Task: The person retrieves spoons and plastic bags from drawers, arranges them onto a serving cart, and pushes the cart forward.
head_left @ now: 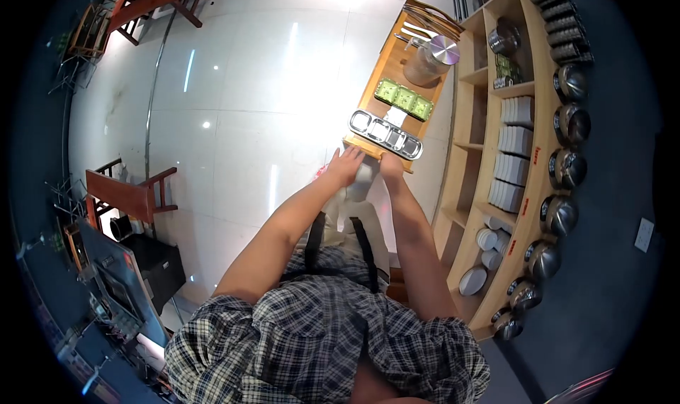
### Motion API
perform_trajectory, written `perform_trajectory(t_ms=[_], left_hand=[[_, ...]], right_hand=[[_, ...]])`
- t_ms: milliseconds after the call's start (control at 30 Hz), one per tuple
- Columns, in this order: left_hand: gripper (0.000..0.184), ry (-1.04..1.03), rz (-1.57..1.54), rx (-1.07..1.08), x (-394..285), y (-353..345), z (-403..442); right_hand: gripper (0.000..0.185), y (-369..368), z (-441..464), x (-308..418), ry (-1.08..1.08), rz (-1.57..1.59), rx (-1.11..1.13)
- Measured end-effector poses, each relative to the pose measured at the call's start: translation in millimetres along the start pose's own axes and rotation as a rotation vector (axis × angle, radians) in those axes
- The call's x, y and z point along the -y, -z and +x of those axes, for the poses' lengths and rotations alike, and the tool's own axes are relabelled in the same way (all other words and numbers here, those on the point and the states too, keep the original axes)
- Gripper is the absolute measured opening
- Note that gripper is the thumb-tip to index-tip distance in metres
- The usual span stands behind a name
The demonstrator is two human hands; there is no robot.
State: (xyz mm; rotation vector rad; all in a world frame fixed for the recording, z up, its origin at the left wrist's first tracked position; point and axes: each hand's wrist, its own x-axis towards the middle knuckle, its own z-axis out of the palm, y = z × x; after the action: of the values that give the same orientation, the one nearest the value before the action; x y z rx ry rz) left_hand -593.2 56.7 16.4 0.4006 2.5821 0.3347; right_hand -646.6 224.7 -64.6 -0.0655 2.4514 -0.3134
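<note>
A wooden tray (375, 78) lies ahead of me, its near edge at my hands. My left hand (346, 166) rests on the tray's near left edge, fingers stretched out and a little apart. At the near right edge is my right hand (391, 166), its fingers hidden or too small to make out. Just beyond both hands sits a metal holder with several compartments (386, 134). Behind it are green square dishes (404, 99), then a clear pitcher with a metal lid (431, 58). Long utensils (421, 30) lie at the far end.
Wooden shelves (467, 106) on the right hold stacked white dishes (508, 170); metal pots (568, 167) line their outer side. On the left are a reddish wooden chair (119, 194) and a black box (152, 262). Another chair (152, 4) stands far left.
</note>
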Motion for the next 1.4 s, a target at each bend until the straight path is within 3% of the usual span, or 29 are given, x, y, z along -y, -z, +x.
perform_trajectory(t_ms=[233, 400, 433, 633, 767, 933, 1033, 1167, 1233, 1400], left_hand=[[0.053, -0.024, 0.057, -0.016, -5.7, -51.4, -23.4], [0.040, 0.014, 0.116, -0.063, -6.5, -87.1, -42.0], [0.031, -0.011, 0.134, -0.184, -4.9, -93.9, -48.6], [0.018, -0.061, 0.125, -0.186, 10.5, -111.9, -86.0], [0.015, -0.122, 0.177, -0.132, 17.1, -121.9, -110.4], [0.014, -0.154, 0.154, -0.112, 37.3, -132.1, -141.6], [0.016, -0.161, 0.212, -0.102, 44.7, -138.4, -160.8], [0.015, -0.149, 0.207, -0.107, 57.5, -149.3, -186.3], [0.015, -0.168, 0.230, -0.133, 64.0, -151.9, -207.8], [0.014, -0.163, 0.225, -0.141, 78.3, -173.6, -258.5]], right_hand=[[0.026, -51.7, -48.0, 17.3, 0.034, -0.042, -0.005], [0.022, -85.8, -89.5, 29.0, 0.114, -0.002, -0.150], [0.022, -91.2, -96.0, 33.8, 0.110, -0.033, -0.170], [0.022, -120.3, -135.6, 62.1, 0.020, -0.011, -0.086], [0.022, -137.1, -166.2, 74.8, 0.002, -0.005, -0.117], [0.014, -180.0, -193.1, 90.1, 0.144, 0.031, -0.435], [0.011, -199.3, -215.2, 100.7, 0.072, 0.045, -0.517], [0.010, -222.7, -229.4, 111.0, 0.049, -0.069, -0.545], [0.010, -235.3, -236.6, 121.5, 0.022, -0.099, -0.453], [0.011, -261.4, -274.7, 145.9, 0.063, -0.007, -0.397]])
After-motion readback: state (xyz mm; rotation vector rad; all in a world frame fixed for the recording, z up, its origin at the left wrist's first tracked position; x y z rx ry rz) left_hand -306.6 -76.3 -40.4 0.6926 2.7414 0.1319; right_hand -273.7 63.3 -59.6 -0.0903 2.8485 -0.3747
